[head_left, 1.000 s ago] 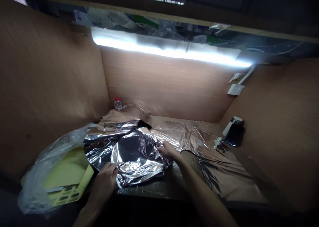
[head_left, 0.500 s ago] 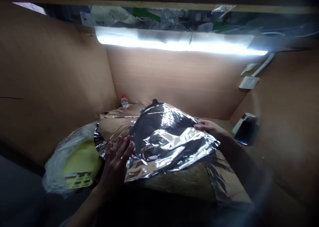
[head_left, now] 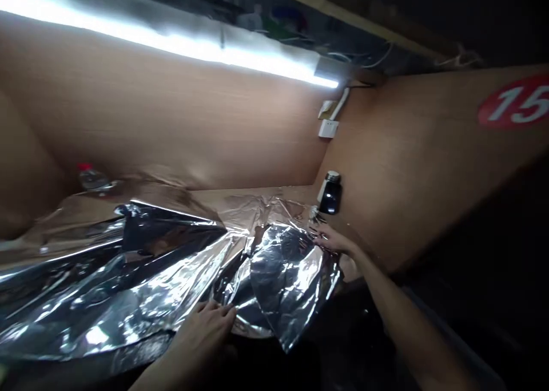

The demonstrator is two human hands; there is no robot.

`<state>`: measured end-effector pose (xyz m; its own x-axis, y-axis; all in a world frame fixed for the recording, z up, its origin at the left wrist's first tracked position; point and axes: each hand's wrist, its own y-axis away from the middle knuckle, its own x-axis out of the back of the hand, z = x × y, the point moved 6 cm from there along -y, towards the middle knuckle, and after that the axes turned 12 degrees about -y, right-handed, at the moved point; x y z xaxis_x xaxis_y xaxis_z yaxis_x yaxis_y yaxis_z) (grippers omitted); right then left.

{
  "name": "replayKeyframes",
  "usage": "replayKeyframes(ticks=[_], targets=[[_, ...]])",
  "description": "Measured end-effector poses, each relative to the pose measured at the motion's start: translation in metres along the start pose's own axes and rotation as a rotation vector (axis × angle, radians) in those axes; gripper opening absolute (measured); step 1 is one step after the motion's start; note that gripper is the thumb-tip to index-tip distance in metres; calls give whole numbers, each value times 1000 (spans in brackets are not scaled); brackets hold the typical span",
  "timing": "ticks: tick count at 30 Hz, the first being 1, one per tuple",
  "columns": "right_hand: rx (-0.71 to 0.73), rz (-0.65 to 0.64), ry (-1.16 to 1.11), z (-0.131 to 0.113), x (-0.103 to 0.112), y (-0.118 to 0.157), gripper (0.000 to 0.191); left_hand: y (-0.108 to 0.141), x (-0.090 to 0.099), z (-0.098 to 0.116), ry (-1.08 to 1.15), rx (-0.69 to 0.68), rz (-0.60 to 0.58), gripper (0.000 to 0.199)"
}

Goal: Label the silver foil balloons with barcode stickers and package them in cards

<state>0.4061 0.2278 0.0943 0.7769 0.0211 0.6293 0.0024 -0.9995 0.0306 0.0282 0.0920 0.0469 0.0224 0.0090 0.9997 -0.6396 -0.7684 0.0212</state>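
A wide sheet of silver reflective film (head_left: 171,299) lies creased over the work surface. It drapes past the near edge and bunches into a peak on the right. My left hand (head_left: 210,322) rests on the film near that front edge, its fingers laid over it and nothing visibly gripped. At the right end, my right hand (head_left: 332,239) pinches the film's bunched part between thumb and fingers. Whatever lies beneath the film is hidden.
A clear bottle with a red cap (head_left: 92,179) is at the back left. A dark container with a silvery lid (head_left: 331,194) sits by the right panel. White wall sockets (head_left: 328,128) and a bright tube light (head_left: 180,42) are on the back panel.
My view has swung to the right. The film, lifted and folded before, is now spread wide to the left. My right hand has moved to its right end.
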Motion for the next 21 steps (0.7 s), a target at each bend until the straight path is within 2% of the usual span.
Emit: replayKeyframes(ticks=[2,4,5,8,10,12,14,16,18,21], targets=[[8,126,89,3,2,7,22,-13,13,6,96,-29,11,34],[45,232,147,-1,-5,23,36,-39,32,18,139,-34,73,24],[84,273,195,-5,-11,31,42,-58,42,27,145,-52,132,21],[186,351,446,-14,-36,49,54,-134,62,66,132,-208,359,38],[174,340,615,-6,-51,51,59,-192,54,85,83,-248,360,46],[93,280,678,15,-61,46,61,-238,34,88,42,-219,285,52],[14,232,682,39,-67,41,60,-263,13,76,20,-185,219,59],[-26,234,673,58,-70,39,59,-265,-1,49,5,-147,191,62],[-21,262,680,70,-73,37,60,-246,-1,10,-13,-90,191,61],[-1,308,698,80,-77,34,60,-186,26,-69,-47,56,263,54]])
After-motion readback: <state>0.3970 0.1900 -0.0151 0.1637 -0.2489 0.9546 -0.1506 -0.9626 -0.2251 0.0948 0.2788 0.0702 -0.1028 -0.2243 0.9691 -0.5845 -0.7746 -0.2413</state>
